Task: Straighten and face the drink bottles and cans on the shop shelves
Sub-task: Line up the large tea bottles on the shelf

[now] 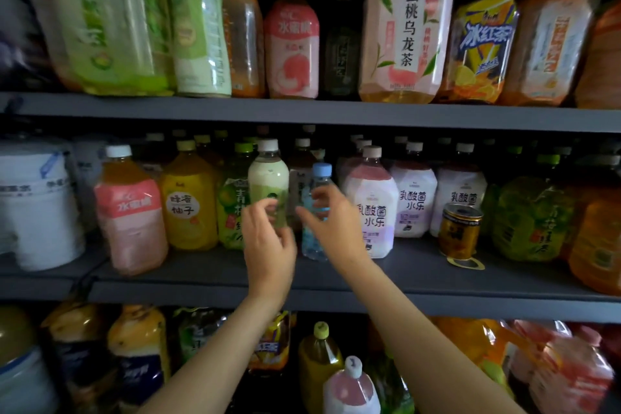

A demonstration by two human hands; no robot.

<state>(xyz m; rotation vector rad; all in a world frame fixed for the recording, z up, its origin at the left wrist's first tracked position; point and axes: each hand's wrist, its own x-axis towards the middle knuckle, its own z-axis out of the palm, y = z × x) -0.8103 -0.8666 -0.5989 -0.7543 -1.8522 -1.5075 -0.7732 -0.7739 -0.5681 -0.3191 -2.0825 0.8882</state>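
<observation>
Both hands reach to the middle shelf (336, 292). My left hand (267, 239) wraps its fingers around the lower part of a pale green bottle with a white cap (268, 178). Just to its right stands a small clear water bottle with a blue cap (319, 175); my right hand (327, 212) holds it at mid-height with thumb and fingers. Both bottles stand upright near the shelf front. A pink peach bottle (129, 208) and a yellow bottle (188, 202) stand to the left, and white-labelled bottles (373, 208) to the right.
A gold can (460, 228) stands on a ring near the shelf front at the right. Large tea bottles (403, 27) fill the top shelf. More bottles (319, 356) crowd the bottom shelf. A white tub (37, 205) sits at the far left.
</observation>
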